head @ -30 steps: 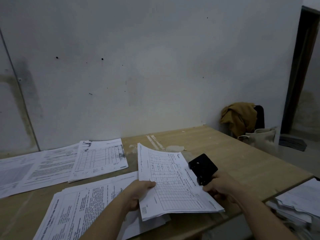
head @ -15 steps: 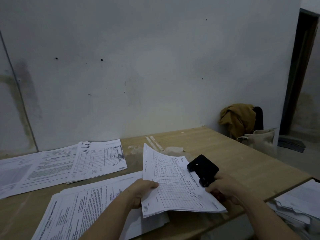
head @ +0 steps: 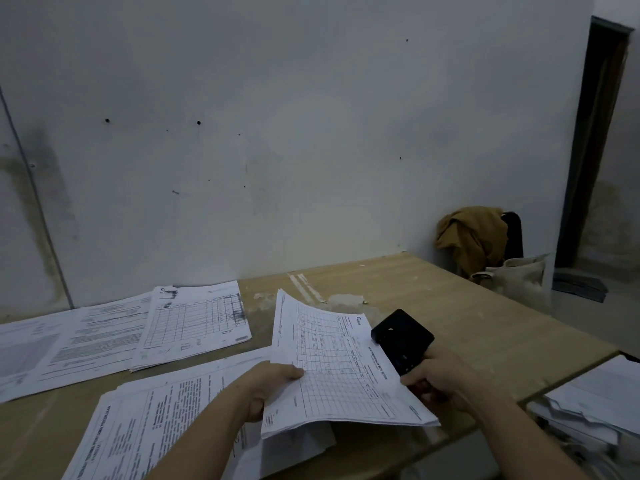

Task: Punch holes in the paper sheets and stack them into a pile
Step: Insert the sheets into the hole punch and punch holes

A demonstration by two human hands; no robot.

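My left hand (head: 268, 386) grips the left edge of a thin sheaf of printed table sheets (head: 332, 368), held tilted above the wooden table (head: 485, 327). My right hand (head: 440, 379) holds a black hole punch (head: 401, 337) at the sheaf's right edge; the punch's mouth is hidden, so I cannot tell if the paper sits inside it. Under my left arm lies a pile of printed sheets (head: 156, 420). More sheets (head: 194, 323) lie spread at the back left of the table.
A wall runs close behind the table. A chair draped with a mustard cloth (head: 471, 237) and a pale bag (head: 516, 278) stand past the table's right end. Stacked papers (head: 595, 407) sit lower right, below the table edge. A doorway opens at far right.
The sheaf and the punch have shifted slightly rightward and the sheaf's far edge has lifted a little. Both hands keep their grips.
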